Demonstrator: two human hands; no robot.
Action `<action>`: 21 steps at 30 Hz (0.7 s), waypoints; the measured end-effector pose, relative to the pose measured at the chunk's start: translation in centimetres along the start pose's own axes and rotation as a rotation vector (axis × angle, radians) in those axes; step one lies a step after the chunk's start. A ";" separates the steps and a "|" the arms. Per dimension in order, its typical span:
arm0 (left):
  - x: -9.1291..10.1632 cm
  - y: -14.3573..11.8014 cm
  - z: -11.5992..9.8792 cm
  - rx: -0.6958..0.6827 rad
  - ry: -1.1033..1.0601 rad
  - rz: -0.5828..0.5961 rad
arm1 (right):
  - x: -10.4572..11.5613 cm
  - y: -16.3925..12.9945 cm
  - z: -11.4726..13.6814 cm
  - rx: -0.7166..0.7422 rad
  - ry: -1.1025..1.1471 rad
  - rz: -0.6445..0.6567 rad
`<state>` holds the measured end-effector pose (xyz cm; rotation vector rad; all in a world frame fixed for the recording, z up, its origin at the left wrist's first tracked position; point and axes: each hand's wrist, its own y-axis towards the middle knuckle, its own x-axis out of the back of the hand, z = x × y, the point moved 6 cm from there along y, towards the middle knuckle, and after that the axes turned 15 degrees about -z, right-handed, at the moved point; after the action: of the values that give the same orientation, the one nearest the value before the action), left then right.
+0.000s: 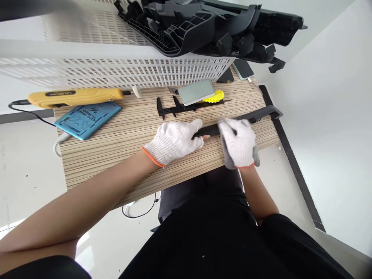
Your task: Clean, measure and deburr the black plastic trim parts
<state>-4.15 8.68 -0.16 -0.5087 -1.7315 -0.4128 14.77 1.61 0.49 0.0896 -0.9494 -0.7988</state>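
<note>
A long, narrow black plastic trim piece point(255, 114) lies across the wood-grain table point(116, 162), its bent right end reaching past the table's edge. My left hand point(176, 141), in a white knit glove with an orange cuff, is closed around the strip's left end; a bare fingertip pokes out of the glove. Over the strip's middle, my right hand point(238, 141), gloved alike and slightly blurred, presses a grey cloth point(229, 158) against it. The cloth hangs below the palm on both sides. The fingers of my right hand partly hide the strip.
Behind the table edge stands a white plastic basket point(139, 71) heaped with black plastic parts point(200, 31). A yellow power tool point(78, 97), blue power bank point(88, 119), black caliper point(165, 110), grey-green block point(197, 93), yellow-handled knife point(216, 96) and phone point(243, 69) lie along the back.
</note>
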 end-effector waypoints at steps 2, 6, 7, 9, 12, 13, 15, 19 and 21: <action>0.0 0.0 0.0 -0.009 -0.002 -0.016 | -0.6 -0.5 0.7 0.064 0.048 0.123; -0.1 0.0 0.0 -0.007 -0.009 -0.009 | 0.2 1.2 -1.2 0.040 -0.038 -0.019; -0.1 0.0 0.0 -0.007 -0.008 -0.009 | 0.6 1.7 -1.9 0.014 -0.078 -0.096; -0.1 0.0 -0.2 -0.006 -0.007 -0.008 | 0.7 1.7 -2.3 -0.017 -0.138 -0.185; 0.0 -0.2 -0.3 0.001 -0.009 -0.010 | -0.8 -0.8 0.1 0.066 -0.120 -0.065; 0.0 -0.2 -0.3 0.002 -0.011 -0.013 | -1.4 -1.8 1.3 0.111 -0.085 0.000; 0.1 -0.2 -0.3 0.005 -0.016 -0.020 | -1.9 -3.2 2.7 0.150 -0.035 0.088; 0.1 -0.2 -0.1 0.042 -0.033 0.018 | 0.0 -0.7 -0.8 0.083 -0.086 0.042; 0.1 -0.2 -0.1 0.054 -0.045 0.040 | 2.2 2.4 -4.7 0.021 -0.184 -0.105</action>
<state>-4.13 8.49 -0.04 -0.5160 -1.7685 -0.3276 20.41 0.65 0.12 0.0860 -1.1340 -0.9050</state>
